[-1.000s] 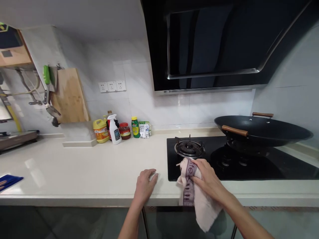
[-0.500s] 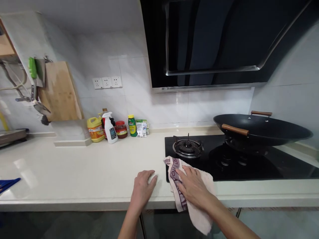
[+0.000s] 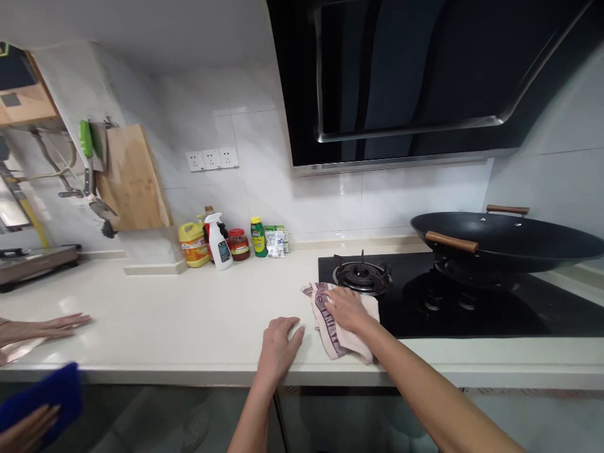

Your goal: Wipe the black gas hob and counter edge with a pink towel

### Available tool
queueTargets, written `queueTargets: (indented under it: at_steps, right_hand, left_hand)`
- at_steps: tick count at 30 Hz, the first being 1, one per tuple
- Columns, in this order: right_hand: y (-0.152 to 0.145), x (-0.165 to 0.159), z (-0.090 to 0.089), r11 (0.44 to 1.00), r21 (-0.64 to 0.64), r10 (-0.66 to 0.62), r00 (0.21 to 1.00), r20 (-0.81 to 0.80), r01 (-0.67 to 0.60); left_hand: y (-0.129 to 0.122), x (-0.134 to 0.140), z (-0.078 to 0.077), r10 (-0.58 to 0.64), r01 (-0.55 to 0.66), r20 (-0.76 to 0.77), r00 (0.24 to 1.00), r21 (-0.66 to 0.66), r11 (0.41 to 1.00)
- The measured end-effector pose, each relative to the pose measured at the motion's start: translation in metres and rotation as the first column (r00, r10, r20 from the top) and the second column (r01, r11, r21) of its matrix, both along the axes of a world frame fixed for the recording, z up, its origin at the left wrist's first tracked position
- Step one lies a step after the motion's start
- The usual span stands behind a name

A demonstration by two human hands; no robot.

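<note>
My right hand [image 3: 346,308] presses down on a pink towel [image 3: 328,327] with a purple lettered band, its fingers gripping the cloth. The towel lies bunched across the left edge of the black gas hob [image 3: 425,314], partly on the counter. My left hand [image 3: 278,346] rests on the pale counter [image 3: 189,321] left of the towel. Its fingers are slightly bent, the thumb is apart, and nothing is in it. Just beyond the towel is the left burner [image 3: 362,275]. A large black wok [image 3: 509,239] with wooden handles sits over the right burner.
At far left, another person's hand [image 3: 61,325] lies on the counter; below, a hand [image 3: 33,428] holds a flat blue thing [image 3: 47,396]. A spray bottle [image 3: 218,242] and several containers stand by the wall. A cutting board [image 3: 134,182] hangs there. The range hood [image 3: 401,82] overhangs the hob.
My right hand has pushed the towel away from me and slightly left, drawing its hanging end up. At far left another person's hands have come into view, one holding the blue thing.
</note>
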State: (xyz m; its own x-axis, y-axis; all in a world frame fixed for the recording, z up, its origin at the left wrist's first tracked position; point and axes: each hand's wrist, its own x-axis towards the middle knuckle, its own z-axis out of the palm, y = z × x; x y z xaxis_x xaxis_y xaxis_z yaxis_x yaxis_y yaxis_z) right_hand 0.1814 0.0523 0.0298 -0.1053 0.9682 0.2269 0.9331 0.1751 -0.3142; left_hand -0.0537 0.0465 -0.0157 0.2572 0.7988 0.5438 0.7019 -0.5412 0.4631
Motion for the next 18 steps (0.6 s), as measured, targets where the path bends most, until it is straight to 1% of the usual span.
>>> queueTargets:
  at_steps: [3, 6, 8, 11, 14, 18]
  right_hand:
    - [-0.019, -0.005, -0.002, 0.998, -0.052, 0.022, 1.000, 0.005, -0.022]
    - [-0.046, -0.008, -0.006, 0.992, -0.085, 0.092, 0.995, 0.024, -0.090]
    - [-0.064, -0.009, -0.010, 0.982, -0.061, 0.181, 0.983, 0.032, -0.179]
    - [-0.081, -0.007, -0.018, 0.940, 0.040, 0.336, 0.941, 0.045, -0.338]
    - [-0.081, -0.004, -0.022, 0.916, 0.096, 0.385, 0.921, 0.058, -0.389]
    - [-0.061, -0.006, -0.020, 0.923, 0.092, 0.370, 0.927, 0.058, -0.374]
  left_hand:
    - [-0.001, 0.001, 0.000, 0.002, -0.002, 0.003, 1.000, 0.014, 1.000]
    - [-0.003, 0.002, 0.001, 0.004, -0.003, -0.008, 1.000, 0.028, 1.000]
    - [-0.004, 0.002, 0.001, 0.000, 0.000, -0.005, 1.000, 0.032, 0.999]
    - [-0.006, 0.003, 0.001, -0.007, 0.007, 0.007, 1.000, 0.027, 1.000]
    - [-0.007, 0.004, 0.001, -0.007, 0.007, 0.005, 1.000, 0.021, 1.000]
    - [-0.007, 0.003, 0.001, -0.009, 0.008, 0.018, 1.000, 0.021, 1.000]
